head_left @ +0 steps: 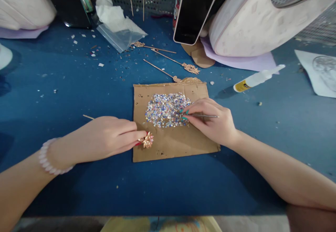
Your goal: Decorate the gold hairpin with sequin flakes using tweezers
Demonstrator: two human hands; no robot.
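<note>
A brown cardboard sheet [178, 144] lies on the blue table [78, 95]. A pile of small shiny rhinestones [165, 109] covers its upper part. My left hand [105, 137] pinches a gold hair stick with a flower head [147, 140], the flower resting on the cardboard's left edge and the stick's end poking out behind the hand. My right hand [212, 121] holds thin metal tweezers [202, 115], their tip at the right side of the rhinestone pile.
Three more gold hair sticks [170, 58] lie beyond the cardboard. A glue bottle [258, 78] lies at the right. A plastic bag with tissue [118, 25], a dark phone [194, 11], white fan housings [249, 25] and a paper sheet [317, 70] line the back.
</note>
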